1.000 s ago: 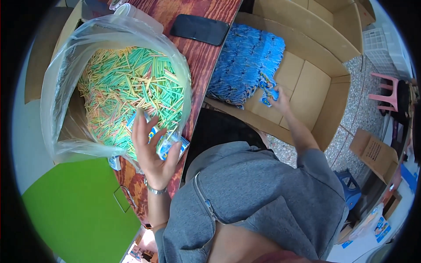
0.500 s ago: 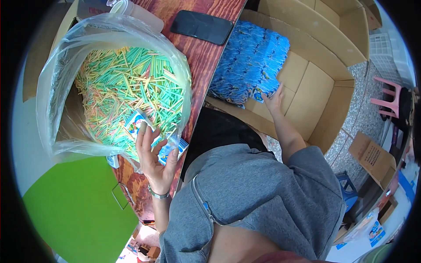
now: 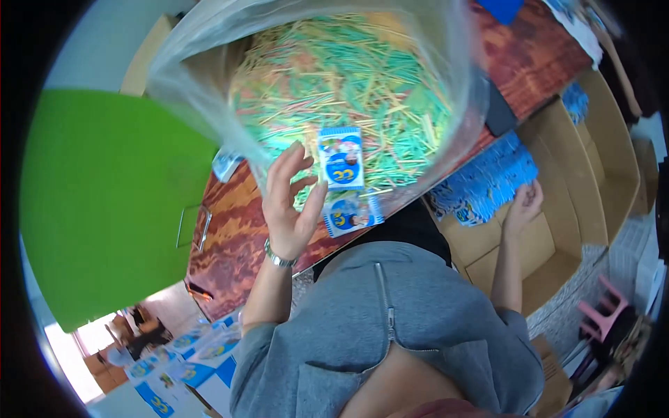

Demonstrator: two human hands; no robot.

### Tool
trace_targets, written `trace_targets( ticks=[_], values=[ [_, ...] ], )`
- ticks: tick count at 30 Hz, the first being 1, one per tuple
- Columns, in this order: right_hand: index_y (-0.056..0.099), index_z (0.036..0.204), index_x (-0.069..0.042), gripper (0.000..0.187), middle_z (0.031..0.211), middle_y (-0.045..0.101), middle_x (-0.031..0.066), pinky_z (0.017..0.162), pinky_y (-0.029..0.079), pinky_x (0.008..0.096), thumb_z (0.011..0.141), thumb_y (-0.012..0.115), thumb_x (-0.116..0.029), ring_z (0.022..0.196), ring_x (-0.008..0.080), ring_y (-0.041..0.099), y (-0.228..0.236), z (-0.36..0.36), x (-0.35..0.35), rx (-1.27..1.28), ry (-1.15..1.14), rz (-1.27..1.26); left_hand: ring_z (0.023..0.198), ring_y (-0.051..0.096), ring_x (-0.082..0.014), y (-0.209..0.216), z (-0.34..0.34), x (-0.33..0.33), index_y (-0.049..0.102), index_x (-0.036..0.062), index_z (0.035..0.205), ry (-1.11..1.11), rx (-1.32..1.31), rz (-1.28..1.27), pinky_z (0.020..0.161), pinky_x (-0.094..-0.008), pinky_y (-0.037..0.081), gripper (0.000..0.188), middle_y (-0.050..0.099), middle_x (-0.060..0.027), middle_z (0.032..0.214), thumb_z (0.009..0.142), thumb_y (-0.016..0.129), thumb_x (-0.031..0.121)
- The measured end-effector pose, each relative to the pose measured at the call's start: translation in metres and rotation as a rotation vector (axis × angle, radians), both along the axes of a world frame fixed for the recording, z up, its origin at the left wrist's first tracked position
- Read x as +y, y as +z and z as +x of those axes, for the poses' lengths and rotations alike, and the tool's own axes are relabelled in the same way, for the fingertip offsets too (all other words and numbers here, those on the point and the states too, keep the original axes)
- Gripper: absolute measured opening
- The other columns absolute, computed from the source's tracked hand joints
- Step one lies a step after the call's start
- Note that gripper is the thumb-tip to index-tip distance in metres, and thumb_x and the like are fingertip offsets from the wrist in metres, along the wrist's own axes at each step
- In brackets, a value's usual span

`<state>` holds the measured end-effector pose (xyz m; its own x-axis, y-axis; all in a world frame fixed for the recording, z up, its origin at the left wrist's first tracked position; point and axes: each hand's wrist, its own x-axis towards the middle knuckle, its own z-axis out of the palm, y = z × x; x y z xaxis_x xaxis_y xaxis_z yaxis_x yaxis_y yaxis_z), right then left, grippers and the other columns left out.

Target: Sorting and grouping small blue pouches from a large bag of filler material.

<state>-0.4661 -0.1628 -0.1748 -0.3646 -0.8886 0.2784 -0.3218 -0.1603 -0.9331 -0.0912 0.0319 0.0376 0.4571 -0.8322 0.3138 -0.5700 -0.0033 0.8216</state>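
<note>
My left hand (image 3: 291,205), with a metal watch on the wrist, hovers at the near rim of a clear plastic bag (image 3: 209,104); its fingers are apart and hold nothing. The bag is full of thin green, yellow and pink sticks (image 3: 334,76). Beside my fingertips a small blue and white packet (image 3: 341,161) lies on the sticks, and a second packet (image 3: 354,214) lies just below it near the table edge. My right hand (image 3: 524,207) is closed at the near edge of tightly packed blue packets (image 3: 488,174); what it holds, if anything, is hidden.
The blue packets stand in an open cardboard box (image 3: 557,265), with another box (image 3: 617,174) behind it. A dark phone (image 3: 498,108) lies on the red-brown table (image 3: 226,240). A green board (image 3: 111,209) is at left, and a pink stool (image 3: 605,306) at right.
The whole view has turned, so the bag now sits nearer the middle. My left hand stays by the packets at the bag's rim. My right hand remains at the edge of the packed blue packets.
</note>
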Motion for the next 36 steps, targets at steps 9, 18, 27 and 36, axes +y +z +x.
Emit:
trace_targets(
  ticks=[9, 18, 27, 36],
  values=[
    [0.064, 0.104, -0.004, 0.031, 0.093, 0.061, 0.0123, 0.075, 0.049, 0.0387, 0.080, 0.075, -0.020, 0.085, 0.0315, 0.061, 0.188, 0.254, 0.001, 0.573, 1.311, -0.437, 0.096, 0.066, -0.0232, -0.029, 0.030, 0.000, 0.062, -0.0004, 0.117, 0.045, 0.063, -0.081, 0.076, -0.0313, 0.056, 0.033, 0.065, -0.0141, 0.105, 0.084, 0.069, 0.005],
    [0.063, 0.093, -0.008, 0.026, 0.089, 0.063, 0.0101, 0.077, 0.052, 0.0427, 0.078, 0.073, -0.027, 0.089, 0.0294, 0.064, 0.173, 0.304, -0.015, 0.951, 1.421, -0.385, 0.091, 0.066, -0.0256, -0.056, 0.039, 0.000, 0.062, 0.0004, 0.116, -0.072, -0.151, -0.023, 0.075, -0.0326, 0.055, 0.033, 0.066, -0.0140, 0.108, 0.084, 0.070, 0.008],
    [0.069, 0.101, -0.009, 0.028, 0.087, 0.066, 0.0075, 0.068, 0.051, 0.0360, 0.074, 0.073, -0.014, 0.080, 0.0249, 0.064, 0.213, 0.293, -0.002, 0.883, 1.265, -0.778, 0.100, 0.063, -0.0304, -0.034, 0.049, -0.016, 0.060, 0.0010, 0.122, 0.098, -0.186, -0.151, 0.083, -0.0345, 0.051, 0.042, 0.064, -0.0163, 0.110, 0.084, 0.072, 0.012],
    [0.068, 0.090, -0.003, 0.016, 0.073, 0.061, 0.0100, 0.059, 0.047, 0.0371, 0.083, 0.072, -0.017, 0.068, 0.0276, 0.062, 0.236, 0.301, 0.005, 0.462, 1.494, -0.285, 0.078, 0.060, -0.0036, -0.044, 0.055, -0.027, 0.068, -0.0031, 0.103, -0.215, 0.619, 0.064, 0.068, -0.0210, 0.050, 0.018, 0.070, -0.0022, 0.088, 0.094, 0.065, 0.011]
  ],
)
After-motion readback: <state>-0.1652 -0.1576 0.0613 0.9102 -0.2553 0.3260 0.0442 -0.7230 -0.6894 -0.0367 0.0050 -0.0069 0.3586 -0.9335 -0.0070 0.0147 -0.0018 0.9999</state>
